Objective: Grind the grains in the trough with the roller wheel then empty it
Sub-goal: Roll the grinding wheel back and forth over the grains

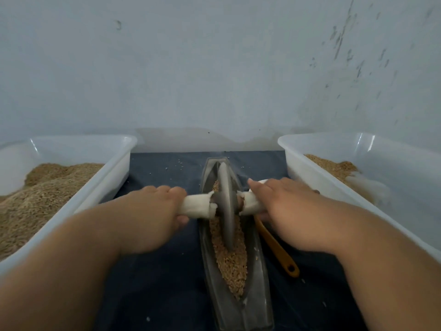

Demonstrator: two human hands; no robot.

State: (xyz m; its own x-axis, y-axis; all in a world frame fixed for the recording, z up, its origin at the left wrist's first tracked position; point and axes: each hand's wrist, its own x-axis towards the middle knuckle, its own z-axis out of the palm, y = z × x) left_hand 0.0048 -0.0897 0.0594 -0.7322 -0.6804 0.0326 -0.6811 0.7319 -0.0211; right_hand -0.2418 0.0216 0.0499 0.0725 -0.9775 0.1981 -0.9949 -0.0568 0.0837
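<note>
On the dark worktop, the trough runs lengthwise away from the person, while left hand and right hand grip the roller wheel axle crosswise.

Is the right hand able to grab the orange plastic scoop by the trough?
Probably yes: the orange plastic scoop lies bare just beneath the right hand, but that hand grips the white-wrapped roller handle.

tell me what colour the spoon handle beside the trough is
Orange-yellow; the spoon handle shows best in the head view, right of the trough.

Upright roller wheel in grain-filled trough
</note>
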